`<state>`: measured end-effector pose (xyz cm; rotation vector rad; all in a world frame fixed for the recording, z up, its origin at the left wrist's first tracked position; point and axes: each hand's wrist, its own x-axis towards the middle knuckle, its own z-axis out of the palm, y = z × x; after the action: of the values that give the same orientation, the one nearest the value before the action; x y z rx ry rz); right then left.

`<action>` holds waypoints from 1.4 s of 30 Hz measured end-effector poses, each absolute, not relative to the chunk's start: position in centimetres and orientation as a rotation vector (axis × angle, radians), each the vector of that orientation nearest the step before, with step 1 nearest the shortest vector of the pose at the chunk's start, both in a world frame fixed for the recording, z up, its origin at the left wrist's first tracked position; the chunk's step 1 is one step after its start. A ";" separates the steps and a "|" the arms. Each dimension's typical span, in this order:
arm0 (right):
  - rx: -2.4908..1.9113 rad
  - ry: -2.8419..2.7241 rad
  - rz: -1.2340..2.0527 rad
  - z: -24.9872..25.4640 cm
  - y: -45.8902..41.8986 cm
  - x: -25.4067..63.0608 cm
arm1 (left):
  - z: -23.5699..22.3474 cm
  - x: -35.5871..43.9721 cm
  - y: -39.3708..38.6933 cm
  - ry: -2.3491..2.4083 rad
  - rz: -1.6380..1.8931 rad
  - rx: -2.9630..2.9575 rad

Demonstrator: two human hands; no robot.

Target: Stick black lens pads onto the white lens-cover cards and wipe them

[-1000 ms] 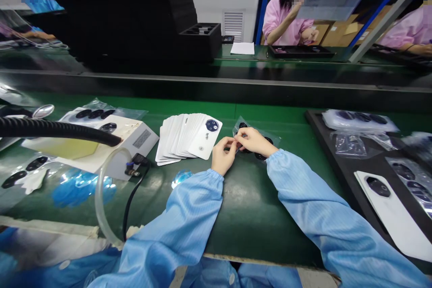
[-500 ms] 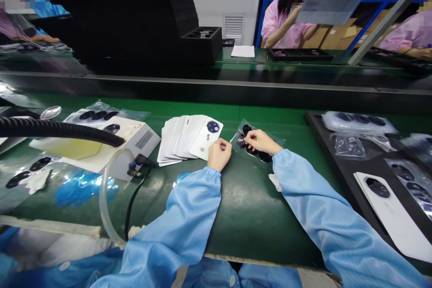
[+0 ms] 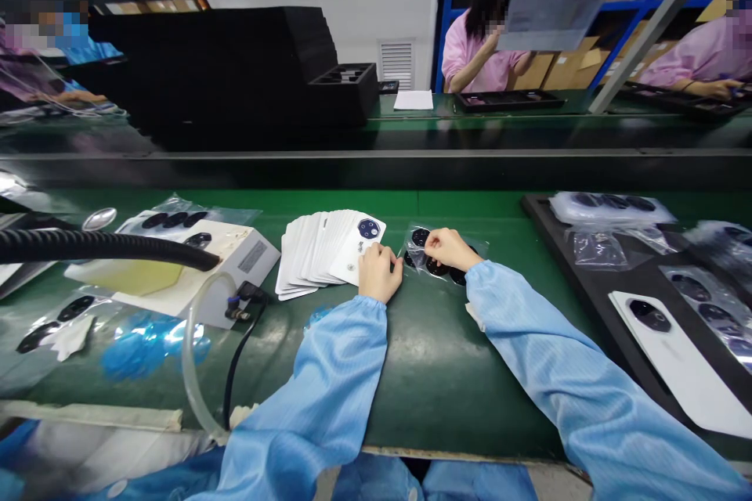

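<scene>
My left hand (image 3: pixel 380 274), fingers curled together, sits at the lower right corner of a fanned stack of white phone back covers (image 3: pixel 309 254). The top cover (image 3: pixel 352 257) shows a round dark camera area and small dark print. What is between the left fingertips, if anything, is hidden. Just right of it lies a clear plastic bag (image 3: pixel 479 247) with several round black camera lens covers (image 3: pixel 421 237). My right hand (image 3: pixel 451 249) is over this bag with thumb and fingers pinched together. Its fingertips hide whatever they grip.
To the left stand a white box (image 3: pixel 250 262), a black ribbed hose (image 3: pixel 106 245) and blue film scraps (image 3: pixel 141 344). A black foam tray (image 3: pixel 564 258) at right bears bagged lens covers and a white phone cover (image 3: pixel 675 360). Co-workers sit beyond the black rail (image 3: pixel 470 171).
The bag of lens covers has shifted and lies flatter, with the dark piece at my right fingertips no longer showing. My left fingers have moved onto the top cover's edge. The view has tilted upward.
</scene>
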<state>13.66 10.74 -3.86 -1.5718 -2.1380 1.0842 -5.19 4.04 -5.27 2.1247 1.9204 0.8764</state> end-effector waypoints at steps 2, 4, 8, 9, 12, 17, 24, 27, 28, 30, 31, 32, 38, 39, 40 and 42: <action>-1.625 -2.133 1.025 -3.7 11.0 15.0 | -5.0 -5.1 3.8 1.943 0.842 2.177; -1.663 -2.128 0.975 -3.5 11.0 16.4 | -4.6 -4.9 3.6 1.888 0.814 2.266; -1.669 -2.138 0.899 -3.4 10.8 18.0 | -3.9 -4.3 3.3 1.551 0.715 2.516; -1.658 -2.146 0.881 -3.5 10.7 18.0 | -3.9 -4.3 3.3 1.472 0.684 2.560; -1.609 -2.185 0.817 -3.6 10.3 17.3 | -4.2 -4.3 3.3 1.355 0.615 2.619; -1.501 -2.332 0.622 -2.7 9.6 16.9 | -5.2 -4.8 3.5 1.401 0.557 2.615; -1.715 -2.412 0.306 -2.2 8.6 21.0 | -5.3 -4.4 3.4 1.515 0.503 2.613; -1.891 -2.319 0.182 -2.6 8.1 23.9 | -5.2 -4.1 3.5 1.587 0.480 2.595; -1.955 -2.272 0.142 -2.7 7.8 24.9 | -5.2 -4.1 3.6 1.612 0.474 2.586; -2.081 -2.162 0.071 -2.9 7.3 26.9 | -5.2 -4.1 3.8 1.658 0.463 2.567; -2.139 -2.101 0.041 -3.0 7.0 27.8 | -5.3 -4.1 3.9 1.678 0.461 2.558; -2.189 -2.041 0.015 -3.1 6.7 28.5 | -5.3 -4.2 4.0 1.695 0.459 2.548; -2.285 -1.823 -0.021 -3.4 7.1 30.2 | -5.6 -4.5 5.1 1.735 0.479 2.507; -2.276 -1.808 0.001 -3.5 7.3 30.3 | -5.7 -4.4 5.2 1.735 0.488 2.506; -2.263 -1.800 0.029 -3.5 7.4 30.3 | -5.7 -4.4 5.3 1.734 0.497 2.507; -2.219 -1.788 0.088 -3.2 7.5 30.2 | -5.7 -4.3 5.3 1.739 0.517 2.513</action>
<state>30.20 7.52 -3.24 -2.2191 -1.7882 0.0877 -4.31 5.31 -5.70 2.5132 1.7385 0.5174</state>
